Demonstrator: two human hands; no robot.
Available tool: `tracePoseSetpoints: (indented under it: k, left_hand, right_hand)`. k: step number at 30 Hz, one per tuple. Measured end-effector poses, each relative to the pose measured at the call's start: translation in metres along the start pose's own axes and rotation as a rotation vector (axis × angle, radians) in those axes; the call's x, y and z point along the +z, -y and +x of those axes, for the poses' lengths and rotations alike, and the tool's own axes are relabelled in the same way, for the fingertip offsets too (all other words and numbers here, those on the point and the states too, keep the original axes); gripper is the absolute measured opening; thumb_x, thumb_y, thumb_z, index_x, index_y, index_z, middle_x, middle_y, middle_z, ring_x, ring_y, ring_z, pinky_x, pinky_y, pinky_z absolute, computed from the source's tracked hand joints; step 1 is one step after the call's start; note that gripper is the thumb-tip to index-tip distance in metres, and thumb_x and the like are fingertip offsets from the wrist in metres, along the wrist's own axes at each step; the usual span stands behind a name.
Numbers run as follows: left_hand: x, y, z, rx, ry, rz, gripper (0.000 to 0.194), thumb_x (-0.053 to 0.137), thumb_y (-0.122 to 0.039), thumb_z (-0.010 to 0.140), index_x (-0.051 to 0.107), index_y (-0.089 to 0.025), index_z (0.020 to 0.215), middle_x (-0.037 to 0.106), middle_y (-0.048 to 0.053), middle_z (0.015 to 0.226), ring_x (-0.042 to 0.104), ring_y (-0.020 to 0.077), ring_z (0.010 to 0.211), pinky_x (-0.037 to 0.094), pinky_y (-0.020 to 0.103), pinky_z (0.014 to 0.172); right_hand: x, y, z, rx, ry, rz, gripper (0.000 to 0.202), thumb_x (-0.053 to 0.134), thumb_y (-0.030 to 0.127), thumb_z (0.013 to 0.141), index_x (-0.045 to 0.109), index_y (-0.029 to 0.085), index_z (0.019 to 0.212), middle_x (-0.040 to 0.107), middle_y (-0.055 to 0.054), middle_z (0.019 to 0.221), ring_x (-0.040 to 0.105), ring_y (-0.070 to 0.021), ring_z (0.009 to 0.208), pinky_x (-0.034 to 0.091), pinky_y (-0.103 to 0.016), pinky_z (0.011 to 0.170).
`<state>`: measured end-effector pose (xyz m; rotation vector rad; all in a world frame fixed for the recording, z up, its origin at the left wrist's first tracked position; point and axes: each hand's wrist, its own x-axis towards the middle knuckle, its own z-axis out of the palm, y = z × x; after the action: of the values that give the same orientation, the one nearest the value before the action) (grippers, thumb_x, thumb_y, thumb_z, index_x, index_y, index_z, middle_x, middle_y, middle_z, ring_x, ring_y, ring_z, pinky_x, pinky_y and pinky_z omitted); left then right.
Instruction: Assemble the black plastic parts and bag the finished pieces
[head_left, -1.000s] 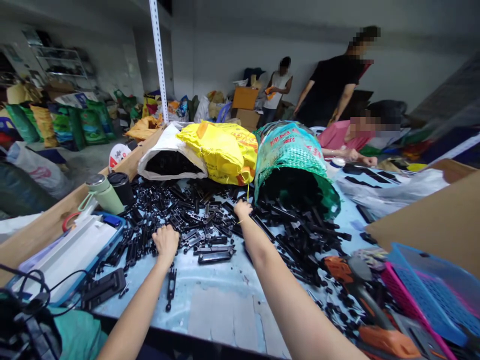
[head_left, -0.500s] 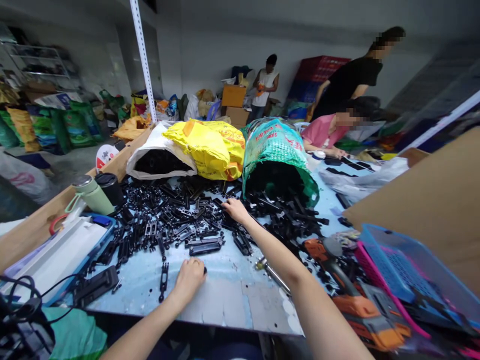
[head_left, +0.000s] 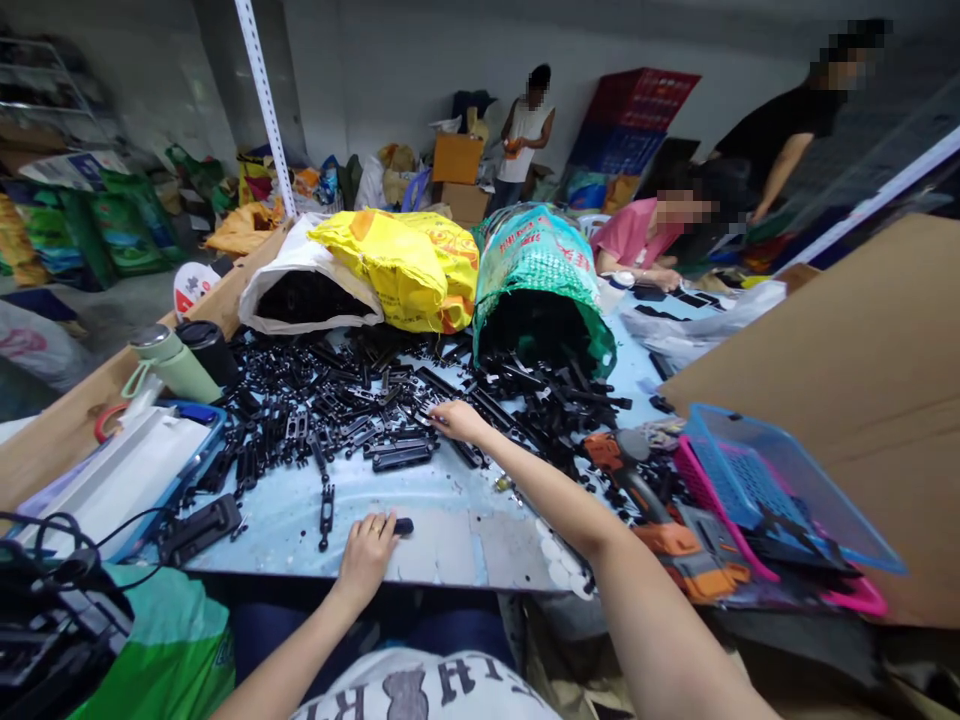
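My left hand (head_left: 367, 550) rests near the front edge of the blue table (head_left: 277, 535). Its fingers are closed on a small black part (head_left: 404, 526), whose end sticks out past the fingertips. Farther forward, my right hand (head_left: 459, 421) reaches to the near side of a heap of black plastic parts (head_left: 352, 385). Its fingertips are pinched together, and what they hold is too small to make out. Just behind my left hand lies a long black block (head_left: 403, 455). To the left of that hand is a single black jointed piece (head_left: 326, 517).
A white sack (head_left: 307, 275), a yellow sack (head_left: 397, 270) and a green sack (head_left: 540, 285) lie behind the heap. An orange power drill (head_left: 675, 550) and a blue basket (head_left: 795, 500) stand right; a green flask (head_left: 174, 362) stands left. A co-worker in pink (head_left: 637, 235) sits across the table.
My right hand has drawn back slightly toward me from deeper in the heap. The black part now shows more beyond my left fingers. The view has tilted down, and a co-worker in black has moved right.
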<state>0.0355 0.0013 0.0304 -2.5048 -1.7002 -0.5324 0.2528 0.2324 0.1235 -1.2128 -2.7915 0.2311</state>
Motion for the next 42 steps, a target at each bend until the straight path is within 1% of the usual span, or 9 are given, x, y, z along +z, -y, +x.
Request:
tracePoseSetpoints:
  k: [5, 14, 20, 25, 31, 34, 37, 39, 42]
  left_hand:
    - [0.001, -0.007, -0.011, 0.046, -0.154, -0.074, 0.025, 0.045, -0.018, 0.089, 0.059, -0.014, 0.109, 0.062, 0.01, 0.099, 0.056, 0.0221, 0.094, 0.047, 0.036, 0.079]
    - [-0.001, -0.006, -0.007, 0.049, -0.298, -0.172, 0.024, 0.049, -0.013, 0.085, 0.058, -0.014, 0.108, 0.062, 0.009, 0.093, 0.057, 0.0194, 0.09, 0.05, 0.034, 0.077]
    - [0.001, -0.009, -0.007, 0.043, -0.346, -0.161, 0.026, 0.048, -0.012, 0.085, 0.057, -0.015, 0.109, 0.064, 0.009, 0.093, 0.059, 0.0191, 0.09, 0.051, 0.033, 0.078]
    - [0.007, -0.009, -0.006, 0.079, -0.436, -0.119, 0.024, 0.046, -0.013, 0.086, 0.057, -0.014, 0.107, 0.064, 0.009, 0.09, 0.06, 0.0194, 0.086, 0.052, 0.033, 0.075]
    - [0.005, -0.007, -0.007, 0.072, -0.416, -0.122, 0.023, 0.046, -0.014, 0.087, 0.057, -0.015, 0.107, 0.064, 0.008, 0.092, 0.06, 0.0181, 0.087, 0.051, 0.032, 0.077]
    - [0.004, -0.008, -0.007, 0.062, -0.369, -0.12, 0.023, 0.046, -0.016, 0.087, 0.057, -0.014, 0.108, 0.063, 0.008, 0.093, 0.059, 0.0187, 0.09, 0.05, 0.033, 0.079]
    - [0.004, -0.01, -0.004, 0.04, -0.285, -0.087, 0.027, 0.044, -0.02, 0.088, 0.056, -0.015, 0.111, 0.063, 0.01, 0.096, 0.058, 0.0204, 0.089, 0.05, 0.034, 0.075]
    - [0.005, -0.01, 0.0, 0.044, -0.224, -0.076, 0.028, 0.041, -0.018, 0.089, 0.057, -0.016, 0.112, 0.063, 0.009, 0.095, 0.058, 0.0205, 0.085, 0.049, 0.034, 0.071]
    - [0.004, -0.005, 0.004, 0.043, -0.171, -0.133, 0.031, 0.038, -0.017, 0.089, 0.057, -0.017, 0.113, 0.063, 0.008, 0.09, 0.059, 0.0198, 0.081, 0.05, 0.033, 0.068]
  right_hand:
    - [0.008, -0.01, 0.032, 0.322, -0.168, -0.002, 0.027, 0.044, 0.032, 0.09, 0.059, 0.021, 0.109, 0.059, -0.005, 0.111, 0.05, -0.0164, 0.105, 0.037, -0.024, 0.086]
    - [0.017, -0.07, 0.108, 0.647, -0.133, -0.09, 0.036, 0.034, 0.012, 0.088, 0.048, 0.01, 0.121, 0.051, -0.017, 0.116, 0.046, -0.0219, 0.107, 0.037, -0.032, 0.089]
    - [0.015, -0.113, 0.135, 0.63, -0.09, -0.16, 0.035, 0.028, 0.007, 0.088, 0.055, 0.009, 0.112, 0.053, -0.021, 0.114, 0.044, -0.0268, 0.11, 0.036, -0.041, 0.086]
    - [0.003, -0.127, 0.137, 0.529, -0.075, -0.22, 0.031, 0.034, 0.006, 0.086, 0.059, 0.012, 0.102, 0.054, -0.019, 0.112, 0.047, -0.0248, 0.107, 0.036, -0.038, 0.084]
    - [-0.028, -0.113, 0.103, 0.47, -0.146, -0.239, 0.034, 0.053, 0.023, 0.084, 0.048, 0.013, 0.116, 0.056, -0.013, 0.107, 0.052, -0.0202, 0.097, 0.04, -0.028, 0.078]
    - [-0.042, -0.088, 0.069, 0.478, -0.421, -0.072, 0.046, 0.05, 0.029, 0.084, 0.039, 0.013, 0.125, 0.056, -0.011, 0.108, 0.055, -0.0173, 0.087, 0.043, -0.028, 0.077]
    - [-0.041, -0.049, 0.017, 0.331, -0.731, 0.263, 0.036, 0.053, 0.03, 0.08, 0.049, 0.016, 0.113, 0.058, -0.007, 0.101, 0.056, -0.0156, 0.078, 0.045, -0.028, 0.073]
    - [-0.03, -0.02, -0.027, 0.197, -0.73, 0.403, 0.026, 0.058, 0.033, 0.076, 0.055, 0.017, 0.097, 0.059, -0.006, 0.094, 0.057, -0.0172, 0.082, 0.046, -0.029, 0.072]
    - [-0.004, 0.022, -0.095, 0.096, -0.481, 0.48, 0.022, 0.064, 0.033, 0.074, 0.058, 0.017, 0.087, 0.06, -0.006, 0.093, 0.057, -0.0184, 0.089, 0.047, -0.031, 0.077]
